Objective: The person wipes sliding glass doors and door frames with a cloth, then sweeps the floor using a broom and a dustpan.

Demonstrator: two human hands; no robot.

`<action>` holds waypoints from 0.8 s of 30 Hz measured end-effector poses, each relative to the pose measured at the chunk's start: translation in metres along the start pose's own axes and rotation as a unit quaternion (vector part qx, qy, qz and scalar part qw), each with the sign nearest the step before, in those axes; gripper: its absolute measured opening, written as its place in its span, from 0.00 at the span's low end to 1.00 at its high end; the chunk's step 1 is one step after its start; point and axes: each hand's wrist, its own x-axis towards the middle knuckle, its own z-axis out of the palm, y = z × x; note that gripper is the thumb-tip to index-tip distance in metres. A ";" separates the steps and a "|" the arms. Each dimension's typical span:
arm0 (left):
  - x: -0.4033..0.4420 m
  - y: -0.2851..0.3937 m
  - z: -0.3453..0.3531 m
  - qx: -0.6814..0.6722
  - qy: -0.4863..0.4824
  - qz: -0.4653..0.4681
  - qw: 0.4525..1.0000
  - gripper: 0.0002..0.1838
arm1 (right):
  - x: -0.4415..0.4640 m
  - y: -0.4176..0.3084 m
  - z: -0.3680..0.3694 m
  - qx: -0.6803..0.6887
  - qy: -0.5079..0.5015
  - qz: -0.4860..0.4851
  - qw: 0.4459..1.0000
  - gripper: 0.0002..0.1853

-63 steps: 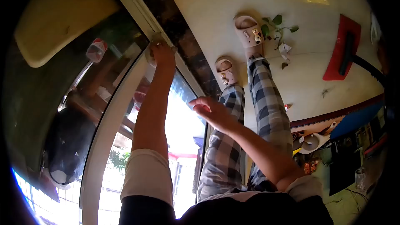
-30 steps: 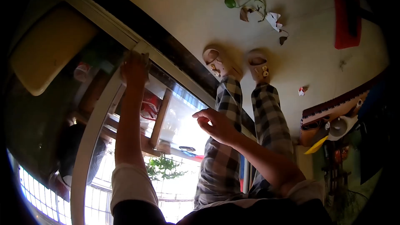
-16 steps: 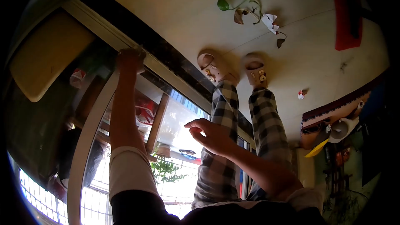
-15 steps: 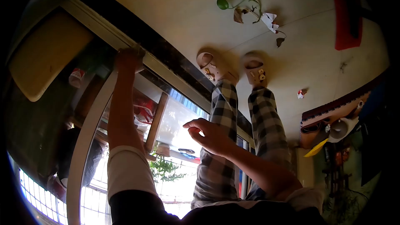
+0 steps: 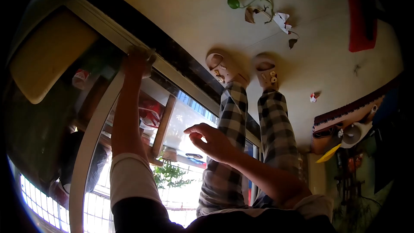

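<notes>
The left hand [image 5: 137, 61] meets the door frame [image 5: 79, 181], its fingers' grip unclear, while the right hand [image 5: 213, 144] hangs, fingers apart.

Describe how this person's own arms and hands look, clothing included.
The left hand and right hand are ungloved, the forearms bare, with no watch or bracelet visible. The left sleeve is short, its lower part pale, black above; the right sleeve has a pale end too. The left hand is dim.
</notes>
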 end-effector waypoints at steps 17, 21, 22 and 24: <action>-0.060 0.196 0.078 -0.070 -0.191 0.018 0.979 0.20 | -0.023 0.018 0.003 -0.068 -0.045 0.024 0.996 0.14; -0.004 0.082 0.095 0.032 0.040 -0.084 0.995 0.16 | -0.022 0.014 0.007 -0.080 -0.054 0.015 0.995 0.12; -0.006 0.076 0.081 0.031 0.038 -0.090 0.995 0.16 | -0.021 0.014 0.008 -0.059 -0.048 -0.003 0.997 0.12; -0.008 0.058 0.031 -0.051 -0.085 -0.100 0.990 0.15 | -0.022 0.022 0.010 -0.076 -0.046 -0.008 0.996 0.12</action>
